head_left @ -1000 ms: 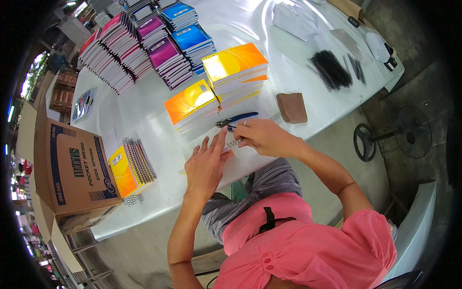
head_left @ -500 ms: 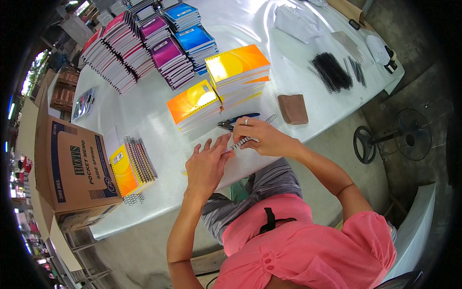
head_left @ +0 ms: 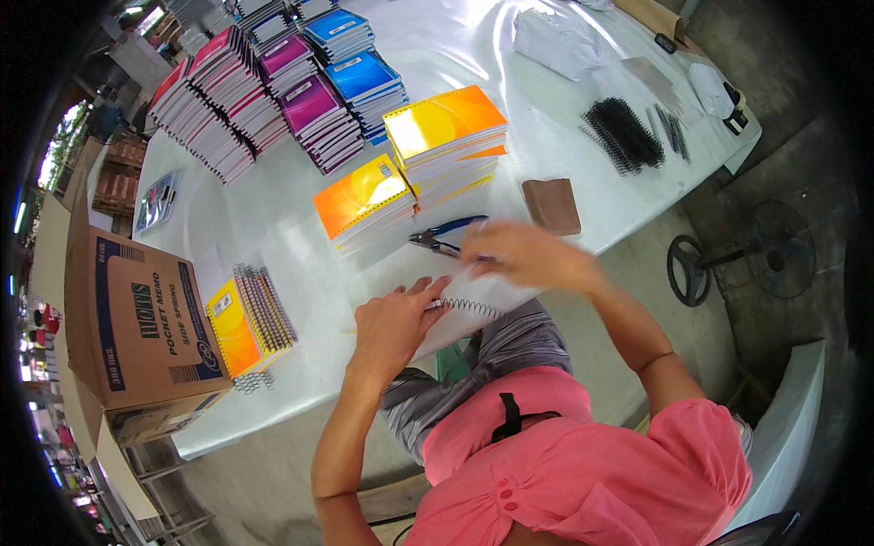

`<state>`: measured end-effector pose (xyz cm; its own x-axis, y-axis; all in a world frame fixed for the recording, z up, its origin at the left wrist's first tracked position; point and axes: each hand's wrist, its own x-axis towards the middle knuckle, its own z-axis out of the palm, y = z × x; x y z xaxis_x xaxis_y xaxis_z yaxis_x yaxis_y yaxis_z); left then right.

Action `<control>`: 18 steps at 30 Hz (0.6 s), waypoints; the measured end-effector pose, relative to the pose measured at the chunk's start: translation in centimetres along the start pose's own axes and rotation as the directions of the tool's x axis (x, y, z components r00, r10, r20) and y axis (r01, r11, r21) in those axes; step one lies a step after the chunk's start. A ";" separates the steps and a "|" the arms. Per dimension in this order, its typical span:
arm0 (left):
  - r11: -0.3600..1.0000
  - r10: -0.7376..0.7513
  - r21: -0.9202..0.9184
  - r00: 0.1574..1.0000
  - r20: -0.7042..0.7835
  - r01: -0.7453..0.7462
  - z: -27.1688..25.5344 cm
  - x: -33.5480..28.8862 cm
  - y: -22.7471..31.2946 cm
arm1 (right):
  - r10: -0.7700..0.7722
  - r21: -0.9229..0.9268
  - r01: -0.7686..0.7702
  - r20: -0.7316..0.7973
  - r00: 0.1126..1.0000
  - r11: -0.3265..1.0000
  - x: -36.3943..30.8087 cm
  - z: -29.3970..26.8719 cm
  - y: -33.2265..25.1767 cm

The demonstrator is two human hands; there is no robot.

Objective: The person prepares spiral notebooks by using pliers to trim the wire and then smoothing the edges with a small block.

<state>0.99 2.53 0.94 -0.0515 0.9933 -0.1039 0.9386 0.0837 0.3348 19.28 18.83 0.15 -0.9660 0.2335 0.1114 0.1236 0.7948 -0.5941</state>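
A left hand [head_left: 393, 320] lies flat, fingers spread, pressing a white notebook [head_left: 464, 314] by its wire spiral at the near edge of the desk [head_left: 300, 237]. The right hand [head_left: 514, 255], blurred, hovers over the notebook's far corner beside blue-handled pliers [head_left: 446, 235]; its grip cannot be told. Orange notebook stacks [head_left: 364, 202] stand just beyond, with bare desk to the left.

L hand [head_left: 393, 320] flat, R hand [head_left: 512, 256] curled
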 end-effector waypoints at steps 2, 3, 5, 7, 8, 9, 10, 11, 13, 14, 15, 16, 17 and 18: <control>1.000 0.006 -0.004 0.999 0.047 -0.006 -0.1 -0.3 0.1 | -0.036 -0.289 0.000 -0.122 0.992 0.957 -2.8 -3.6 4.6; 0.999 0.054 -0.005 0.997 0.047 -0.054 0.0 -0.4 0.0 | -0.017 -0.487 -0.058 -0.148 0.989 0.872 -4.1 -5.4 6.2; 0.994 0.106 -0.010 0.993 0.044 -0.105 0.4 -0.6 -0.5 | 0.212 -0.250 -0.208 -0.011 0.977 0.946 -5.2 -7.5 8.2; 0.980 0.191 0.061 0.981 -0.035 -0.188 0.9 -0.8 -0.9 | 0.470 -0.084 -0.462 0.184 0.864 0.883 -4.6 -8.5 7.1; 0.981 0.185 0.061 0.982 -0.039 -0.182 0.9 -0.8 -0.9 | 0.464 -0.087 -0.456 0.187 0.866 0.886 -3.9 -8.6 6.6; 0.989 0.139 0.057 0.987 -0.083 -0.135 0.9 -0.9 -0.6 | 0.259 0.073 -0.274 0.165 0.952 0.959 -3.5 -8.5 6.1; 0.994 0.093 0.060 0.988 -0.121 -0.086 0.8 -1.1 -0.6 | 0.044 0.233 -0.066 0.100 0.994 0.970 -2.8 -7.8 5.7; 0.995 0.090 0.064 0.990 -0.111 -0.083 1.0 -1.3 -0.5 | -0.112 0.402 0.039 0.161 0.981 0.915 -1.4 -6.9 5.2; 0.995 -0.058 0.066 0.979 -0.198 0.072 1.1 -1.6 -0.8 | -0.279 0.571 0.135 0.173 0.945 0.810 2.1 -4.3 3.5; 0.995 -0.055 0.074 0.980 -0.193 0.071 1.1 -1.7 -1.2 | -0.215 0.572 -0.022 0.344 0.914 0.820 3.6 -2.6 2.5; 0.996 -0.034 0.073 0.971 -0.235 0.053 1.3 -1.7 -1.5 | -0.155 0.540 -0.177 0.514 0.844 0.823 4.3 -1.9 2.1; 0.997 -0.014 0.072 0.961 -0.277 0.036 1.3 -1.8 -1.7 | -0.161 0.540 -0.172 0.515 0.842 0.824 4.5 -2.1 2.4; 0.996 -0.020 0.074 0.960 -0.279 0.042 1.2 -1.8 -1.8 | -0.238 0.612 -0.121 0.472 0.849 0.782 4.6 -2.5 2.9; 0.993 -0.007 0.115 0.964 -0.265 0.039 1.1 -1.6 -1.8 | -0.311 0.677 -0.074 0.429 0.848 0.732 4.9 -2.7 3.2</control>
<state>-0.22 0.67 -0.54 -0.1467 0.9783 0.1461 0.9689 0.1124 0.2205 15.59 24.02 0.97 -0.9551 -0.2898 -0.0623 0.0079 0.1852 -0.9827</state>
